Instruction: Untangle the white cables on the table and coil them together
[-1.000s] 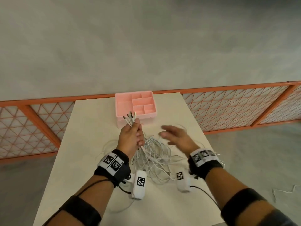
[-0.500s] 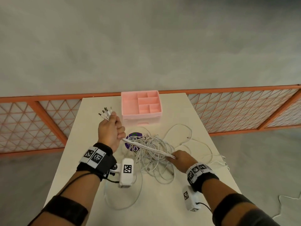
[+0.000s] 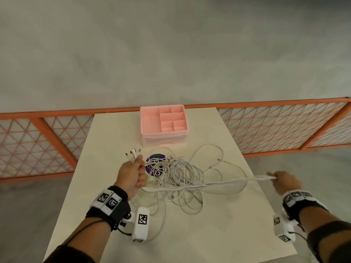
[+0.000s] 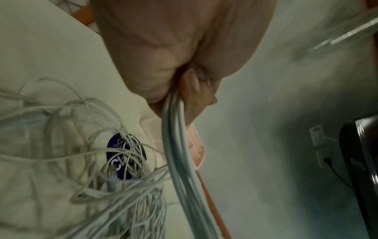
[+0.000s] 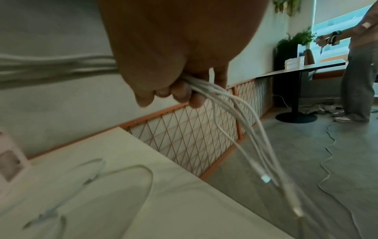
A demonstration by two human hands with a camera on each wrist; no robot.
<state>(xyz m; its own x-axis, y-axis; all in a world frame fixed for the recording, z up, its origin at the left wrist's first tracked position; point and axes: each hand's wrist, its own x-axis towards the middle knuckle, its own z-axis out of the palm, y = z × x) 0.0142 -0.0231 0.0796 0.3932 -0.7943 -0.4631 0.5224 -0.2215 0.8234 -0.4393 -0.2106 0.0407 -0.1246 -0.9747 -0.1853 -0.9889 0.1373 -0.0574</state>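
The left hand (image 3: 133, 174) clenches the plug ends of the white cables (image 3: 178, 175), whose tangle lies mid-bench (image 3: 218, 234) over a purple sticker (image 3: 154, 165) reading partly "CI". The right hand (image 3: 284, 182) grasps a taut bundle past the bench's right edge.

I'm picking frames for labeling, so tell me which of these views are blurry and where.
Head view: mostly sharp, wide-angle bending at the edges. Left wrist view: dim, white cables under the left hand smeared. Right wrist view: cables leaving the right hand motion-blurred, table soft, background clearer.
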